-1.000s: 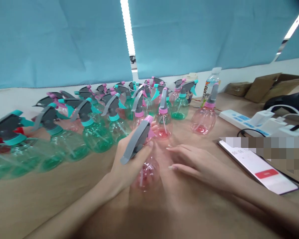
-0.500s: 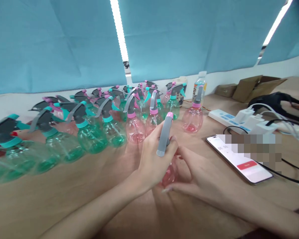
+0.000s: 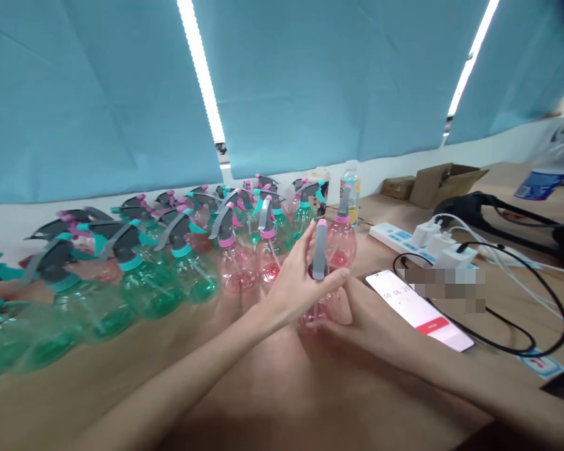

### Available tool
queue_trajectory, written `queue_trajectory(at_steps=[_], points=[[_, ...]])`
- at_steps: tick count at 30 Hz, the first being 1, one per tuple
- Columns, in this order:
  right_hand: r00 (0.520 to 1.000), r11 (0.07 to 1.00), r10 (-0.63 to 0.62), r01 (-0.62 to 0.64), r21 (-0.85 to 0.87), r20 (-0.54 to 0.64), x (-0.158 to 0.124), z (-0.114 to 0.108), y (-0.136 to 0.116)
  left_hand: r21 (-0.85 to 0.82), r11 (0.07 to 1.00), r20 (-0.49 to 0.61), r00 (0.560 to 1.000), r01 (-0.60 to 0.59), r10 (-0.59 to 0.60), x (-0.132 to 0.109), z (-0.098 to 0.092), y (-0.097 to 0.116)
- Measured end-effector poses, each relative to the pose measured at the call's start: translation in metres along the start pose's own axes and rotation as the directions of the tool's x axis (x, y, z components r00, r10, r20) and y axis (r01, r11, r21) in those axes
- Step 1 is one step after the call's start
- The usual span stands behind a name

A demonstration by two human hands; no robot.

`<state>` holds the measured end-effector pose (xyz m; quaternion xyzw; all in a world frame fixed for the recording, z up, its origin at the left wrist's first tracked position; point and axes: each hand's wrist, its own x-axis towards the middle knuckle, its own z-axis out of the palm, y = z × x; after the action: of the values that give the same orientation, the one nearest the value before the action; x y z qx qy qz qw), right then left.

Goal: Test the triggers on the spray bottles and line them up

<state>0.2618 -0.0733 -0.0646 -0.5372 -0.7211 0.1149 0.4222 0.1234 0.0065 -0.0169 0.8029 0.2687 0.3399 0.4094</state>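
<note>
Right hand (image 3: pixel 357 313) wrapped round the lower body of a pink spray bottle (image 3: pixel 320 266), thumb across the front, other fingers mostly hidden behind; gripping it. Left hand (image 3: pixel 301 275) up at the sprayer head, thumb out to the right in front, fingers extended on the far side; can't tell how firmly they press. Bottle is roughly upright, grey lever facing the wearer, on or just above the table (image 3: pixel 244 388), contact unclear.

Just left: two pink-collared bottles (image 3: pixel 237 266), then a crowd of green bottles (image 3: pixel 195 275), with more pink among those behind. Another pink bottle (image 3: pixel 341 241) stands right behind the held one, in front of a labelled drink bottle (image 3: pixel 351 185). To the right: phone (image 3: pixel 420 307) with lit screen and red button, white power strip (image 3: pixel 397 241) with chargers plugged in, loose cables. Farther back: open cardboard box (image 3: pixel 444 188), blue sheet (image 3: pixel 310 81) above.
</note>
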Motion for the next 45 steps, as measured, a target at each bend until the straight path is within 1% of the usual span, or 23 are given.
queue_trajectory(at_steps=[2, 4, 5, 7, 8, 9, 11, 13, 15, 17, 20, 24, 27, 34, 39, 42, 45], points=[[0.998, 0.999, 0.04, -0.04, 0.004, 0.041, 0.009, -0.006, 0.01, -0.001, 1.0, -0.029, 0.999, 0.028, -0.028, -0.003, -0.004, -0.005], [0.997, 0.999, 0.045, -0.043, -0.033, 0.06, 0.021, -0.012, 0.02, 0.032, 0.999, -0.099, 0.995, 0.01, -0.007, -0.012, -0.007, -0.016], [0.998, 0.996, 0.027, -0.022, -0.082, 0.063, 0.027, -0.014, 0.025, 0.056, 0.998, -0.139, 0.99, 0.001, 0.007, -0.019, -0.008, -0.023], [0.999, 0.961, -0.004, 0.017, -0.276, 0.049, 0.04, -0.018, 0.033, 0.075, 0.997, -0.151, 0.989, 0.015, -0.004, -0.036, -0.01, -0.037], [0.999, 0.941, -0.007, 0.022, -0.337, 0.044, 0.047, -0.018, 0.036, 0.097, 0.995, -0.135, 0.991, 0.008, 0.005, -0.045, -0.011, -0.043], [0.999, 0.924, -0.007, 0.021, -0.381, 0.038, 0.053, -0.018, 0.039, 0.164, 0.986, -0.078, 0.996, -0.025, 0.039, -0.053, -0.011, -0.049], [0.999, 0.899, -0.001, 0.016, -0.437, 0.034, 0.063, -0.017, 0.042, 0.304, 0.945, 0.007, 0.992, -0.124, 0.128, -0.066, -0.012, -0.06], [0.999, 0.875, 0.01, 0.009, -0.483, 0.037, 0.072, -0.015, 0.044, 0.38, 0.91, 0.084, 0.986, -0.164, 0.143, -0.073, -0.013, -0.068], [0.998, 0.855, 0.032, -0.004, -0.519, 0.045, 0.078, -0.014, 0.046, 0.427, 0.884, 0.151, 0.979, -0.191, 0.139, -0.074, -0.012, -0.074], [0.997, 0.84, 0.056, -0.019, -0.543, 0.053, 0.084, -0.012, 0.048, 0.465, 0.858, 0.193, 0.971, -0.219, 0.143, -0.072, -0.01, -0.078], [0.994, 0.828, 0.082, -0.03, -0.561, 0.068, 0.091, -0.012, 0.05, 0.513, 0.818, 0.225, 0.96, -0.261, 0.165, -0.07, -0.007, -0.083], [0.991, 0.823, 0.106, -0.043, -0.566, 0.079, 0.098, -0.013, 0.048, 0.557, 0.768, 0.269, 0.943, -0.317, 0.194, -0.072, -0.005, -0.084], [0.989, 0.827, 0.124, -0.06, -0.559, 0.077, 0.102, -0.013, 0.046, 0.574, 0.753, 0.304, 0.937, -0.323, 0.17, -0.074, -0.005, -0.083], [0.988, 0.827, 0.144, -0.091, -0.555, 0.052, 0.106, -0.008, 0.043, 0.591, 0.748, 0.309, 0.941, -0.302, 0.136, -0.075, -0.005, -0.084], [0.991, 0.836, 0.129, -0.087, -0.542, 0.041, 0.099, -0.006, 0.04, 0.604, 0.747, 0.283, 0.951, -0.276, 0.122, -0.075, -0.004, -0.086], [0.994, 0.85, 0.106, -0.078, -0.521, 0.024, 0.088, -0.012, 0.036, 0.614, 0.74, 0.277, 0.953, -0.275, 0.125, -0.075, -0.004, -0.086], [0.994, 0.867, 0.103, -0.11, -0.485, -0.041, 0.074, -0.028, 0.036, 0.613, 0.737, 0.274, 0.951, -0.285, 0.139, -0.073, -0.005, -0.087]])
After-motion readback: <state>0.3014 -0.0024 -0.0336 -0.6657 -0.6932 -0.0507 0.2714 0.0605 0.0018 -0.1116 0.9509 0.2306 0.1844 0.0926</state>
